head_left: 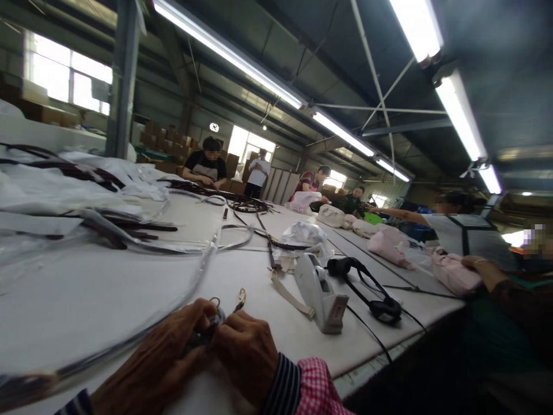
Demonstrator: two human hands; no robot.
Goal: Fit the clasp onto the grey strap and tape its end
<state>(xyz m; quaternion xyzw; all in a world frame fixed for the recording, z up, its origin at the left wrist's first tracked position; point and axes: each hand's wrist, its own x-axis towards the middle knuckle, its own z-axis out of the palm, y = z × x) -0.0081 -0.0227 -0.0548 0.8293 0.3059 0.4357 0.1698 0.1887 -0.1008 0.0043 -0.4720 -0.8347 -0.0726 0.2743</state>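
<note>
Close together at the table's near edge, my left hand [173, 340] and my right hand [248, 351] are both closed on a dark strap [238, 308]. Most of the strap is hidden behind my fingers. A gold-coloured clasp [242, 296] sticks up beyond my right hand, and a metal ring [215, 301] shows by my left fingertips. Left of my hands, a long strap in clear plastic [196, 282] curves across the white table [142, 282]. A beige strap [290, 295] lies farther off to the right.
A grey tape dispenser [322, 297] stands right of my hands, beside a black headband-like device [365, 288] with cables. Plastic-wrapped straps [129, 230] are heaped at left. Pink bags [455, 271] line the right side, where a co-worker's hand [473, 262] touches one. Other people work farther back.
</note>
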